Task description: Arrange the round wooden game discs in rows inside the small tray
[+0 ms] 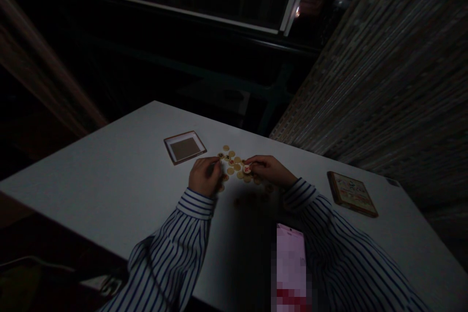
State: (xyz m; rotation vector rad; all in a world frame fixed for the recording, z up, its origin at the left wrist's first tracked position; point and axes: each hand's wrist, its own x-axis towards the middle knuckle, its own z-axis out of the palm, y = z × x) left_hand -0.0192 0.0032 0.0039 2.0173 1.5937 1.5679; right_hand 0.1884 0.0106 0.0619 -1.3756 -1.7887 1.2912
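Note:
Round, pale wooden xiangqi pieces (230,171) lie loosely in the middle of the white table (127,170), some showing red or dark characters. My right hand (272,169) is closed in a pinch on a xiangqi piece with a red character (247,169), which faces up toward me. On the left side of the pieces, my left hand (205,176) is closed, thumb and forefinger together at a piece with a dark character (221,155). Several pieces nearer to me sit in the shadow between my forearms and are hard to make out.
An open shallow box tray (175,160) lies behind my left hand. To the right rests a patterned box lid (353,194). A lit phone (292,253) is at the near edge between my arms. A beaded curtain (365,83) hangs along the right side. The room is dim.

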